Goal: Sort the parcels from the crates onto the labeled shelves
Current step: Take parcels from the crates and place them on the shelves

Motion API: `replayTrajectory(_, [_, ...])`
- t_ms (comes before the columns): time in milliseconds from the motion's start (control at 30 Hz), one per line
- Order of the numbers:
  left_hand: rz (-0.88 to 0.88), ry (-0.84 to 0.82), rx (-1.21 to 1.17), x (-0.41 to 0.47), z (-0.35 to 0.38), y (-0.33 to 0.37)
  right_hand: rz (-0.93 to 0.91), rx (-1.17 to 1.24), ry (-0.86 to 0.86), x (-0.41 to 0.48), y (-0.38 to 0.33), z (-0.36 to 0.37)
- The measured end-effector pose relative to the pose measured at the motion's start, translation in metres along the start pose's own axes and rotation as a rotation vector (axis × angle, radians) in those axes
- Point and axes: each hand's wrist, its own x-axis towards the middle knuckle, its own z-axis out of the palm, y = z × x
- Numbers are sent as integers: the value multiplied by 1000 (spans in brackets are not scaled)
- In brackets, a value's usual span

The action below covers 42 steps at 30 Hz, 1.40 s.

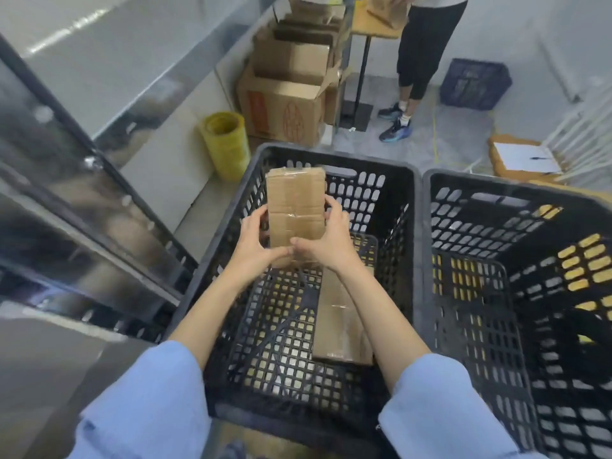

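Note:
Both hands hold a flat brown cardboard parcel [294,200] wrapped in clear tape, upright above the left black crate [334,164]. My left hand [256,243] grips its left edge and lower end. My right hand [326,236] grips its right edge, with the thumb across the lower front. A second brown parcel [341,326] lies flat on the floor of the same crate, partly hidden by my right forearm. The right black crate [516,193] beside it shows no parcel inside. Metal shelves [82,200] run along the left.
A yellow roll [227,144] stands on the floor beyond the crate. Open cardboard boxes [288,94] are stacked behind it. A person [417,61] stands at a small table at the back. A blue crate [473,82] and a clipboard [523,157] lie at the far right.

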Motion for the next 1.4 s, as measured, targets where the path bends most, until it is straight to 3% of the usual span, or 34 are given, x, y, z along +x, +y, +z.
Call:
replayTrajectory(267, [68,239,-125,-72,-2,39,-50,305,-158,-43,-34,-27])
replayTrajectory(500, [169,451,-48,-152,20,66,-104,251,-231,-103,-54,-58])
replayTrajectory(700, [168,592,-79,-228,33,75,-337,207,-482,-158,-58,-71])
replayTrajectory(1067, [161,968,75,-385,21,61,-704,137,-828,-250,-46,-8])
replayTrajectory(1300, [64,1119,223,-478,17,40,-822,179,-959,-315,-43,39])
replayTrajectory(1400, [-9,1174,251,-517,20,30,-785,184,-1052,-342,-39,61])
